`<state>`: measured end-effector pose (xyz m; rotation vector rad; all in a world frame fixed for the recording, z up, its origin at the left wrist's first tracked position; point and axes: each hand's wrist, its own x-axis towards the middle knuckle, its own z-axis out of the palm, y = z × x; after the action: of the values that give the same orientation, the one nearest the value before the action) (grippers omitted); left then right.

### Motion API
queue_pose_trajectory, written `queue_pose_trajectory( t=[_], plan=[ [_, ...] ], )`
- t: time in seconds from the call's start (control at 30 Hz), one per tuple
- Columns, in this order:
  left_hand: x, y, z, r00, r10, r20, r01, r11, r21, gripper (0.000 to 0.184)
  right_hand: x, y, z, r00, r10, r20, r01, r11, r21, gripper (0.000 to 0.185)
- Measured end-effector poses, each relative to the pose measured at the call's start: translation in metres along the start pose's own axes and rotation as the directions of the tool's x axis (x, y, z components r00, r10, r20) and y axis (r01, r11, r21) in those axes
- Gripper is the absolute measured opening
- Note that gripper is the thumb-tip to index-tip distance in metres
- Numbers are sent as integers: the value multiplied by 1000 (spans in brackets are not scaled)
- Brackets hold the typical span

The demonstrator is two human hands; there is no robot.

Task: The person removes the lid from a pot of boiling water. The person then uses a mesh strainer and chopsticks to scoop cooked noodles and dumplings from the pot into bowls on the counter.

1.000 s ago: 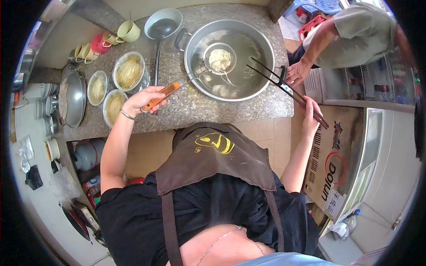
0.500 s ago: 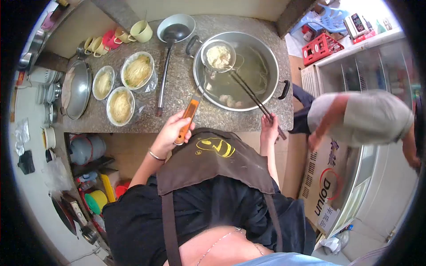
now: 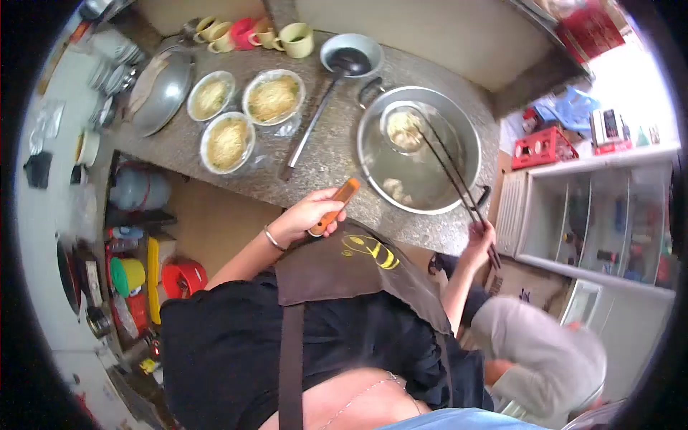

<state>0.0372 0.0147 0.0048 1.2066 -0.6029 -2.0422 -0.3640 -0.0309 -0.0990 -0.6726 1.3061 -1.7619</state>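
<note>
My left hand (image 3: 315, 215) is closed round the orange handle (image 3: 335, 208) of a strainer. Its round basket, holding pale noodles (image 3: 405, 129), sits inside the rim of a large metal pot (image 3: 479, 172) of cloudy liquid. In my right hand (image 3: 479, 245) are long dark chopsticks (image 3: 457, 182), their tips at the noodles. Several pale lumps (image 3: 396, 190) lie in the liquid near the pot's front. Three bowls of noodles, one at the back (image 3: 273, 99), one at the left (image 3: 211, 97) and one in front (image 3: 227, 143), stand left of the pot.
A long-handled ladle (image 3: 312, 127) rests in a grey bowl (image 3: 373, 48). Cups (image 3: 296, 41) line the back wall, and a metal lid (image 3: 162, 93) lies at the left. Another person (image 3: 537, 351) bends low at my right, near a glass-doored cooler (image 3: 588, 222).
My view has swung, so the counter appears turned. The chopsticks have come from the pot's right side to the noodles in the strainer. The other person has moved from beside the pot to lower right.
</note>
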Motion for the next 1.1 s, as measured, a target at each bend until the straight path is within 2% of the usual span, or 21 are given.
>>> queue_pose_trajectory(
  t=[0.03, 0.07, 0.1, 0.17, 0.23, 0.3, 0.37, 0.43, 0.47, 0.53, 0.63, 0.73, 0.8, 0.87, 0.9, 0.97, 1.0, 1.07, 1.1],
  plan=[
    [-1, -1, -7, 1000, -15, 25, 15, 1000, -1, 35, -4, -18, 9, 999, -37, 19, 38, 998, -40, 25],
    [-3, -3, -12, 999, -33, 25, 33, 999, 37, 38, -2, -24, 8, 998, -33, -59, 33, 999, 4, 27],
    [-9, -1, -13, 999, -8, 50, 5, 998, 64, 41, 5, -28, -3, 1000, -20, 6, 20, 999, 31, 29],
    [-14, -9, -21, 995, 18, 97, -20, 1000, 17, 42, 0, -38, 4, 999, -26, -48, 29, 998, 62, 34],
    [-5, -17, -24, 998, 6, 58, -8, 999, 39, 42, 1, -37, 7, 995, -19, -95, 23, 999, 37, 34],
    [-5, -21, -23, 1000, -11, 27, 9, 998, 54, 42, 4, -38, 9, 998, -6, -65, 10, 998, 66, 34],
    [-6, -14, -27, 998, -16, 65, 13, 999, 48, 41, 18, -34, 12, 1000, 7, -18, -5, 994, 109, 34],
    [-21, -22, -37, 1000, -12, 28, 11, 1000, 22, 40, 30, -28, 1, 1000, -25, -5, 25, 984, 178, 33],
    [-32, -22, -40, 1000, 0, 27, 1, 999, -35, 40, 26, -35, 11, 1000, -13, -24, 16, 988, 156, 32],
    [-50, -22, -42, 1000, 13, -4, -13, 993, -115, 41, 30, -29, 12, 999, 22, 32, -28, 979, 201, 31],
    [-81, -22, -54, 995, 100, -15, -101, 989, -110, 44, 38, -30, 32, 989, 25, 145, -59, 970, 235, 30],
    [-134, -28, -66, 968, 177, -176, -211, 958, -195, 43, 31, -31, 67, 969, 60, 241, -125, 957, 261, 29],
    [-171, -31, -71, 893, 211, -397, -269, 959, -94, 50, 28, -23, 93, 958, 66, 280, -146, 951, 273, 27],
    [-203, -31, -72, 743, 288, -604, -305, 949, 77, 52, 27, -13, 113, 914, 109, 390, -211, 950, 229, 28],
    [-217, -30, -74, 736, 288, -613, -307, 949, 77, 52, 28, -8, 124, 871, 112, 478, -246, 942, 228, 29],
    [-243, -32, -74, 535, 355, -767, -137, 932, 335, 53, 24, 0, 145, 878, 142, 458, -258, 945, 200, 30],
    [-248, -35, -75, 513, 350, -784, -136, 935, 328, 53, 22, 3, 154, 873, 168, 458, -273, 946, 175, 30],
    [-254, -43, -80, 419, 380, -825, 12, 906, 423, 50, 25, 14, 163, 857, 176, 484, -274, 952, 140, 30],
    [-252, -56, -89, 405, 374, -834, 12, 910, 414, 50, 26, 14, 166, 848, 184, 498, -285, 949, 134, 30]
  ],
)
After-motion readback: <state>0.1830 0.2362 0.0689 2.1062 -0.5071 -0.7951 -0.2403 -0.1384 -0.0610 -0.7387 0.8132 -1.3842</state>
